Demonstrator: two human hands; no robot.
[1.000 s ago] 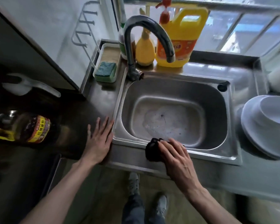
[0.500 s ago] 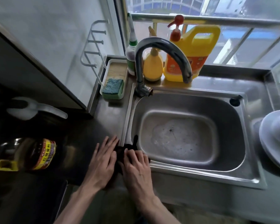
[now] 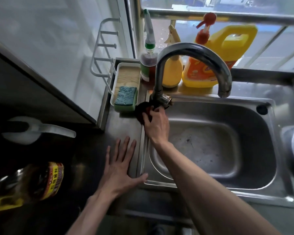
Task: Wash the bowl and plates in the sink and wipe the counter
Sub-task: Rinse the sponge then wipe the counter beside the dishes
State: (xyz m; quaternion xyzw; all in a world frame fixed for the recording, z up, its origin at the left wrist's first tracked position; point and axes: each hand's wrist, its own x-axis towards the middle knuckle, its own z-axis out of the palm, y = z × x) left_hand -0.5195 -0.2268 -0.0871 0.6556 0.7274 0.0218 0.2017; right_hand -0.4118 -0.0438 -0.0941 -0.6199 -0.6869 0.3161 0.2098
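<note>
The right hand (image 3: 157, 123) pinches a dark crumpled cloth (image 3: 141, 110), grey metal tap (image 3: 158, 94) just beyond its fingers. The left hand (image 3: 120, 170) lies fingers spread on the steel surface (image 3: 126, 128).

**Person's hands and forearms: bare on both sides**

Item 1, left hand (image 3: 120, 168): bare. Four long, slim fingers (image 3: 126, 146) and the thumb are all in view; nails too small to assess.

Item 2, left forearm (image 3: 92, 209): bare and slender, uncovered from wrist to the bottom edge.

Item 3, right hand (image 3: 157, 125): bare. Its back is in view, with faint tendon ridges; the fingertips are hidden.

Item 4, right forearm (image 3: 202, 184): bare from wrist to frame edge. It appears broad near the lens, a wide-angle effect.
</note>
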